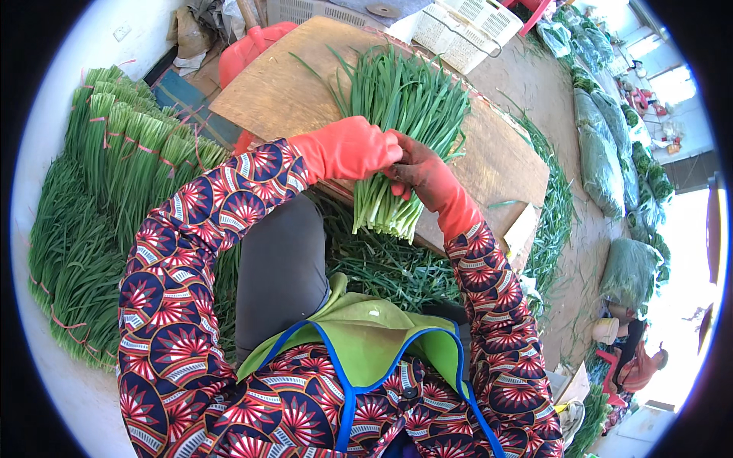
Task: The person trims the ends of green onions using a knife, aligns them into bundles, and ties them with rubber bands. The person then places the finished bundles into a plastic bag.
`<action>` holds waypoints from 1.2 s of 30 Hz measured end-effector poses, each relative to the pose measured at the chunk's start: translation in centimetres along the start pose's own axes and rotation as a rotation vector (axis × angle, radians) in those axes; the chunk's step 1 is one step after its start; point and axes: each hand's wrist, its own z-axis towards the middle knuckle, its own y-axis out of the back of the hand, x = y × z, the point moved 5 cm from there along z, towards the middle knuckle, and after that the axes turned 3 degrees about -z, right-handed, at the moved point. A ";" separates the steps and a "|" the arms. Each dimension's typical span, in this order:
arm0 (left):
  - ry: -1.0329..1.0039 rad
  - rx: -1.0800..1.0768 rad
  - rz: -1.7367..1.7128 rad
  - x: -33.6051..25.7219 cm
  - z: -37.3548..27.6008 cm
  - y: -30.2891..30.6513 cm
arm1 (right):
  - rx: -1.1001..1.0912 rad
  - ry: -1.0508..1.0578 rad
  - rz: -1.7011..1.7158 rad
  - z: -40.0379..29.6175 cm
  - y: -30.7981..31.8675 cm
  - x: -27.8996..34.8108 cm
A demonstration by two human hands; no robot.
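A loose bunch of green garlic chives (409, 94) lies across the wooden board (286, 86), its pale cut ends (386, 212) jutting over the near edge. My left hand (363, 147), in a red rubber glove, rests on top of the bunch with curled fingers. Against it, fingertips touching, is my right hand (421, 169) in a red glove with darkened fingers, bent around the bunch's right side. Both hands are at the stems just above the cut ends. Whether a tie is pinched between the fingertips is hidden.
Tied chive bundles (131, 131) stand in a pile at the left wall. Loose leaves (395, 269) lie below the board and on the floor at right. White plastic crates (467, 28) stand beyond it. Bagged greens (601, 166) line the right side; a person (641, 366) sits at far right.
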 end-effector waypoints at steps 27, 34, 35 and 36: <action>-0.222 0.042 -0.243 -8.1 2.7 -0.9 | -0.216 -0.063 0.216 -1.2 2.5 0.4; -0.213 0.110 -0.426 -8.4 1.1 -4.8 | -0.337 -0.041 -0.001 -5.6 3.4 1.5; -0.192 0.070 -0.441 -8.0 0.4 -5.3 | -0.390 -0.073 -0.119 -6.9 4.7 1.1; -0.199 0.043 -0.436 -8.1 0.6 -5.2 | -0.423 -0.152 -0.147 -9.0 7.3 -1.9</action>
